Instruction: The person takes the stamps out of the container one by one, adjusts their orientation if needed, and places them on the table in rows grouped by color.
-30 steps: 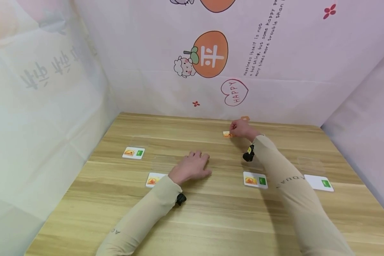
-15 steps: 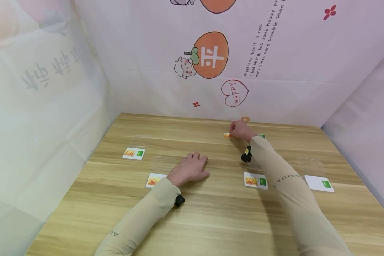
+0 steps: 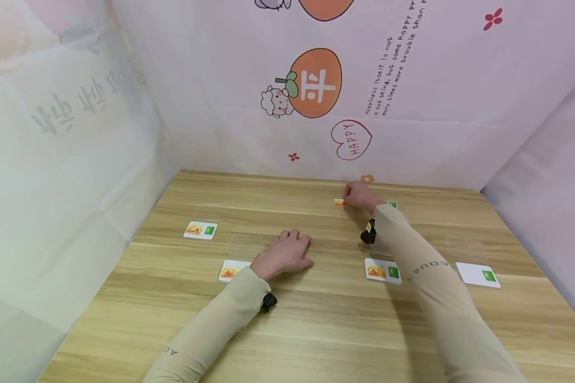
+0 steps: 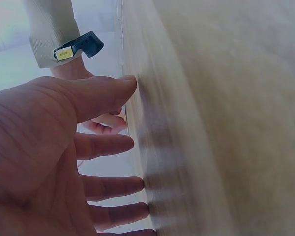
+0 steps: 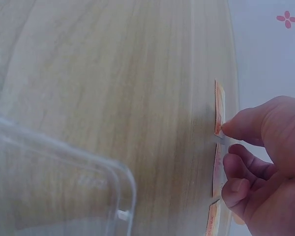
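My right hand (image 3: 359, 194) is at the back of the table, fingers curled, with the thumb (image 5: 246, 125) right at the end of a small picture card (image 5: 219, 105). The index finger is mostly hidden behind the thumb. Orange print shows on the same card (image 3: 338, 202) in the head view. A second small card (image 5: 216, 169) and a third (image 5: 213, 219) continue the row beside my curled fingers. My left hand (image 3: 285, 252) rests palm down mid-table with fingers spread; its fingertips (image 4: 137, 183) meet the wood in the left wrist view.
White cards lie at the far left (image 3: 200, 230), near left (image 3: 227, 270), centre (image 3: 383, 270) and right (image 3: 477, 274). Clear plastic plates (image 3: 211, 211) lie behind them; one clear edge (image 5: 123, 182) crosses the right wrist view. A printed cloth wall (image 3: 249, 133) rises behind the table.
My right wrist and forearm have shifted slightly left, uncovering a green print beside the sleeve. The left hand has slid a little left. Over the last half second both hands stay almost still.
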{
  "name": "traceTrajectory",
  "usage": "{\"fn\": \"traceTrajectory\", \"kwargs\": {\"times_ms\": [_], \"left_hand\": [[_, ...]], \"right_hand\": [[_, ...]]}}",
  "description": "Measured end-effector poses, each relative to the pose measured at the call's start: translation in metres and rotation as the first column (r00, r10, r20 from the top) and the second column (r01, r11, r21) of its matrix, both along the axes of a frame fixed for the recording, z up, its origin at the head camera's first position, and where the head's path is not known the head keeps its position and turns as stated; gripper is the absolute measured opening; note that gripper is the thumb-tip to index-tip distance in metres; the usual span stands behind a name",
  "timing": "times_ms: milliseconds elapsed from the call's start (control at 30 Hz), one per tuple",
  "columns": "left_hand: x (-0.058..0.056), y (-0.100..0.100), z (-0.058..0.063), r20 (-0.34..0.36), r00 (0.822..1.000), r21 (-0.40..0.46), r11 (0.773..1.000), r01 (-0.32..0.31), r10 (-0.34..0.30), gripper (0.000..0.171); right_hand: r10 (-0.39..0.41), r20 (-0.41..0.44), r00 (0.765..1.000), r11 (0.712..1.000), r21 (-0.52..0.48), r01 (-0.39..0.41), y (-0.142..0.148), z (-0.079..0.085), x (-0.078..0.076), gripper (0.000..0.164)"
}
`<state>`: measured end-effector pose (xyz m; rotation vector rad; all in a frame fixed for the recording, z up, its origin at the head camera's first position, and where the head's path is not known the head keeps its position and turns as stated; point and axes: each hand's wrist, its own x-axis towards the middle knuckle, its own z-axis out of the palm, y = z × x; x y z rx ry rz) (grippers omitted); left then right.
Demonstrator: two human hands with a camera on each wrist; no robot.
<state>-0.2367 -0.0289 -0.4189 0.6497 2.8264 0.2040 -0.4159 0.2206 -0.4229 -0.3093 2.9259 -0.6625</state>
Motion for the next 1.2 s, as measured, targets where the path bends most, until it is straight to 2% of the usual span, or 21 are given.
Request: {"fn": "traceTrajectory", "kwargs": {"times_ms": [467, 733, 1000, 1200], "left_hand": [[0.001, 0.003, 0.001, 0.015, 1.000, 0.002, 1.000, -0.010, 0.010, 0.059], [0.000, 0.005, 0.002, 0.017, 1.000, 0.018, 1.000, 0.000, 0.000, 0.058], [-0.001, 0.008, 0.001, 0.029, 1.000, 0.009, 1.000, 0.003, -0.003, 0.059], [-0.001, 0.008, 0.003, 0.017, 1.000, -0.008, 1.000, 0.014, -0.014, 0.059]], "right_hand": [[0.038, -0.025, 0.999, 0.999, -0.004, -0.038, -0.003, 0.005, 0.005, 0.010], [0.057, -0.005, 0.998, 0.996, -0.066, -0.057, 0.005, 0.009, 0.013, 0.013], [0.098, -0.043, 0.994, 0.991, -0.088, -0.102, 0.013, 0.018, 0.025, 0.013], [0.136, -0.113, 0.984, 0.987, -0.071, -0.144, 0.019, 0.021, 0.035, 0.010]]}}
